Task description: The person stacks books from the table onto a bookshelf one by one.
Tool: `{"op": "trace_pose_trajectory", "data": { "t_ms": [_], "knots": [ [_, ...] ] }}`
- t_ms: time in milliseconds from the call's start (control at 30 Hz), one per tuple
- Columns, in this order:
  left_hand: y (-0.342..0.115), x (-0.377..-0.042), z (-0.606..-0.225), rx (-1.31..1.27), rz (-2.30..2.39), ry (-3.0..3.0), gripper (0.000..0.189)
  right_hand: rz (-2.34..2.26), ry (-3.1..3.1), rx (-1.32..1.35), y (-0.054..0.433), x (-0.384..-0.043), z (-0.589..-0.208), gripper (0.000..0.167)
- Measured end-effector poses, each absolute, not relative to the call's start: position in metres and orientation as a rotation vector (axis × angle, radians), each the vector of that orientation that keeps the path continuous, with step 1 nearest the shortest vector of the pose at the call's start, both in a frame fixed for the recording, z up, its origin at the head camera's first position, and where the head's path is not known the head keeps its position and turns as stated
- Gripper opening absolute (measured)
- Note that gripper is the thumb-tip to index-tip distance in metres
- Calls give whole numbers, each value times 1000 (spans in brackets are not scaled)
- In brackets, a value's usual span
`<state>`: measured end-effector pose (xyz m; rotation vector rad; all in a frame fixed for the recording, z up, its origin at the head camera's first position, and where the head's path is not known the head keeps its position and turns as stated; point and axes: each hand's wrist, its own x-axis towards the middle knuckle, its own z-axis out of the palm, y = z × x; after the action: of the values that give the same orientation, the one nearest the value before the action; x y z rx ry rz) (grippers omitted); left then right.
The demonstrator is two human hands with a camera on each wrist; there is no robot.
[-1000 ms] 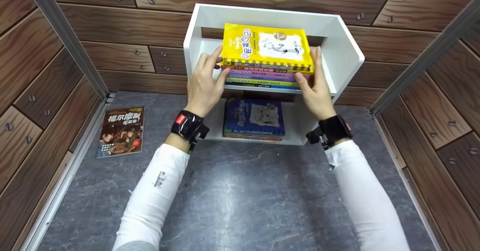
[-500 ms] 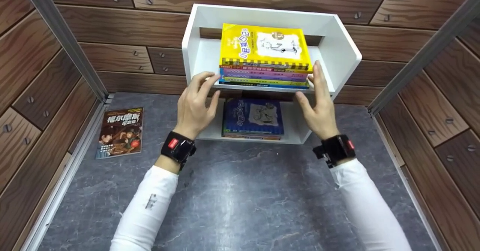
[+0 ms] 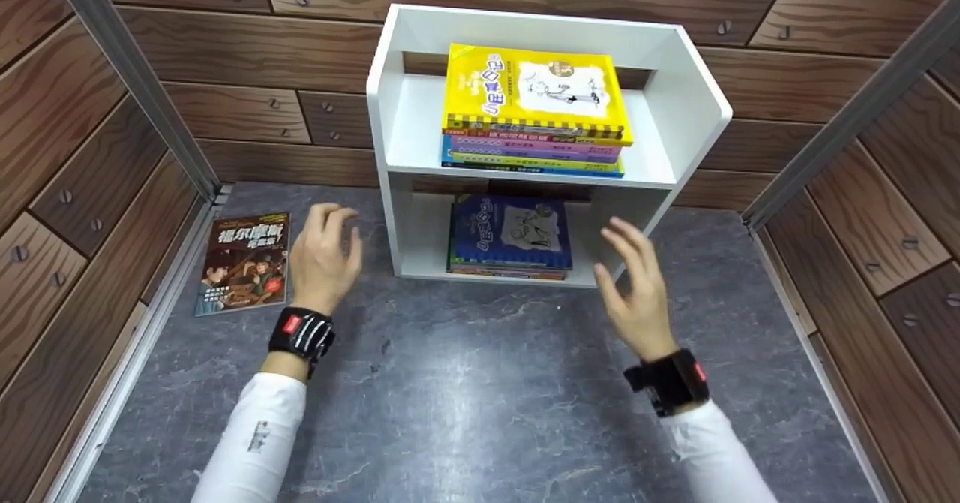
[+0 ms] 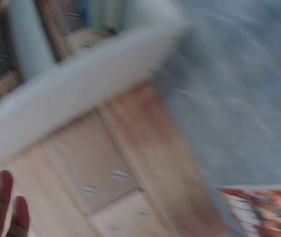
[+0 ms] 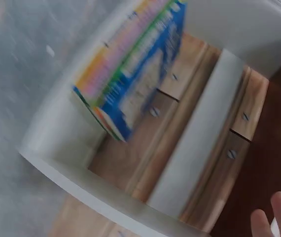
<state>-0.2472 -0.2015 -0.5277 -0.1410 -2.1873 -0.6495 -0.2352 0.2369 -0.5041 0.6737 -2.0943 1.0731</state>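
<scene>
A stack of books topped by a yellow book (image 3: pixel 532 90) lies on the upper shelf of a small white bookshelf (image 3: pixel 532 176). On its lower shelf is another stack, with a dark blue book (image 3: pixel 510 233) on top. My left hand (image 3: pixel 324 259) is off the shelf, fingers loosely bent and holding nothing, close beside a brown comic-style book (image 3: pixel 244 263) on the floor. My right hand (image 3: pixel 637 293) is in front of the shelf's lower right corner, fingers spread and holding nothing. Both wrist views are blurred; the right one shows the blue book (image 5: pixel 145 79) in its compartment.
Grey marbled floor (image 3: pixel 465 383) lies in front of the shelf. Wood-patterned panels (image 3: pixel 247 45) stand behind and on both sides, with grey metal posts (image 3: pixel 135 82) at the corners.
Both hands have let go of the upper stack and drawn back. The left hand has moved left and down toward the floor book, the right one down. The stack stays on the upper shelf.
</scene>
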Motion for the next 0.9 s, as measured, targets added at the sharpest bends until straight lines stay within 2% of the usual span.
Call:
{"op": "trace_pose_trajectory", "data": {
  "t_ms": [133, 300, 600, 767, 900],
  "knots": [
    [-234, -246, -552, 116, -692, -2463, 29, 1090, -2218, 640, 238, -217, -534, 51],
    [-272, -244, -575, 469, -618, -2851, 53, 1137, -2318, 613, 230, -199, -570, 49],
    [-310, -243, -605, 724, -576, -3070, 93, 1171, -2426, 644, 224, -162, -613, 42],
    [-314, -242, -609, 807, -674, -3084, 98, 1235, -2535, 575, 229, -152, -622, 42],
    [-315, -244, -611, 795, -708, -3069, 90, 1313, -2639, 474, 229, -147, -626, 42]
  ]
}}
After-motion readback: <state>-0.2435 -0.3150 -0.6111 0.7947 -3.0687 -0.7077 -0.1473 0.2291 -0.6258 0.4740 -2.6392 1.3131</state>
